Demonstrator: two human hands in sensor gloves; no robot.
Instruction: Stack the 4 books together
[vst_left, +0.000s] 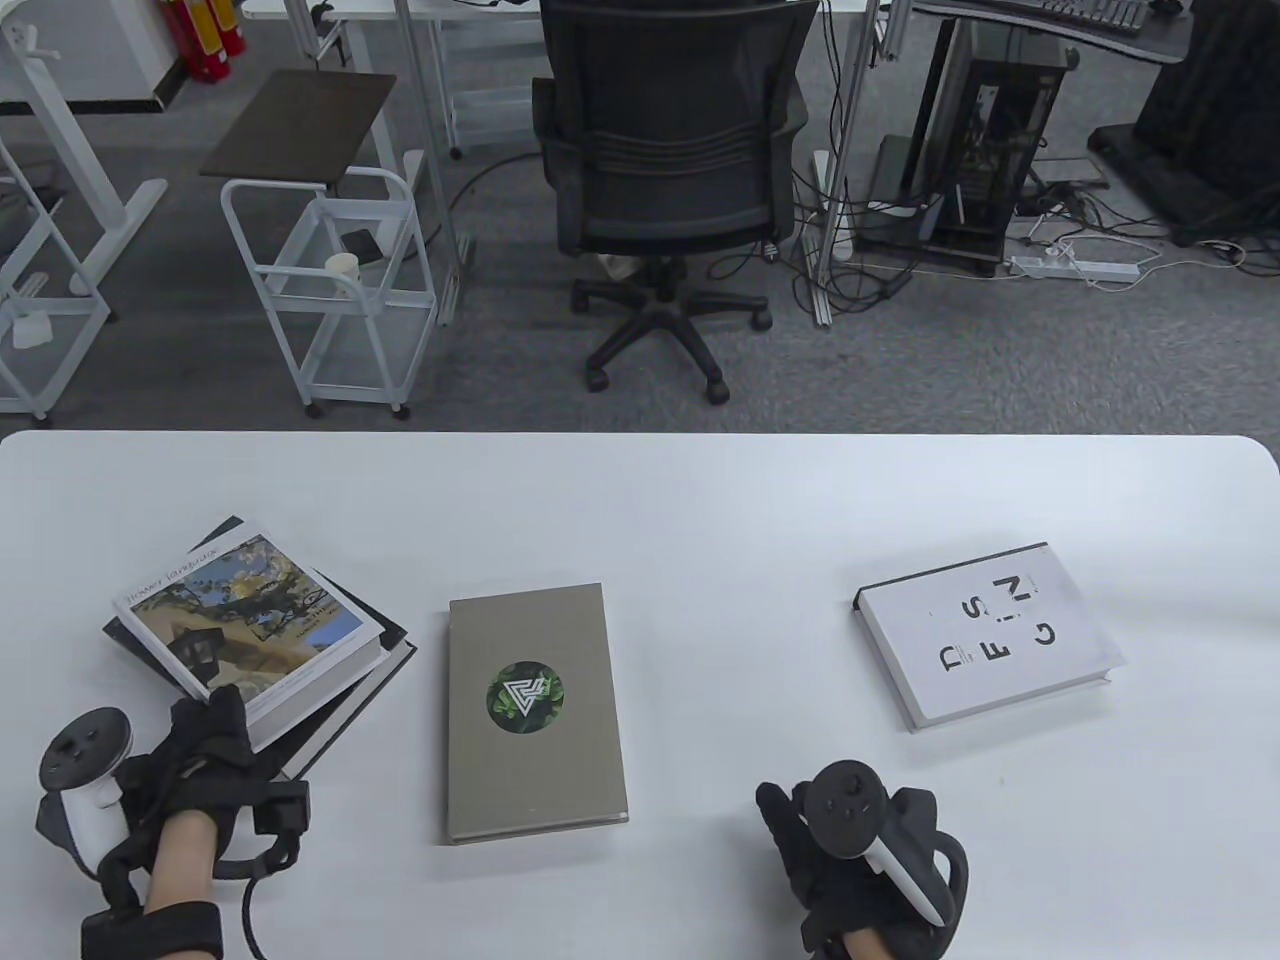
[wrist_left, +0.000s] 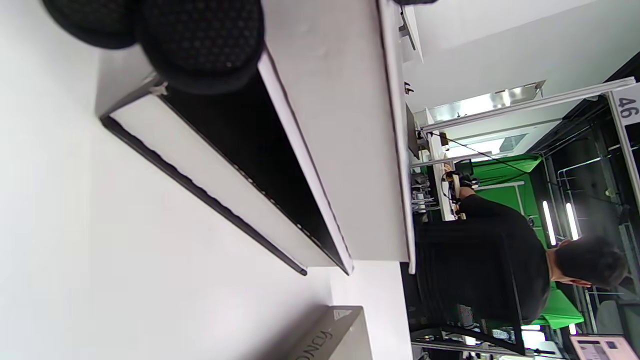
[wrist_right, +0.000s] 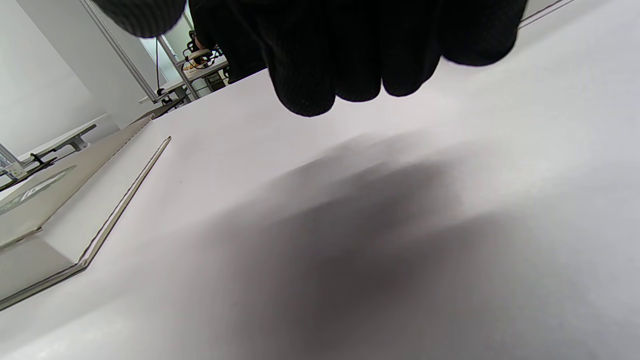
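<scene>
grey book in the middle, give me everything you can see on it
The grey cloth-look hardcover book lies flat and closed on the white table, long side running away from the person, slightly skewed. Its cover bears a round dark-green leafy emblem with a white triangular logo. Pale page edges show along the near end. It stands alone: apart from the two-book pile at its left and the white book at its right. Neither hand touches it; the right wrist view shows its corner beside bare tabletop.

White book — "DSFING"; tag — 46.
</scene>
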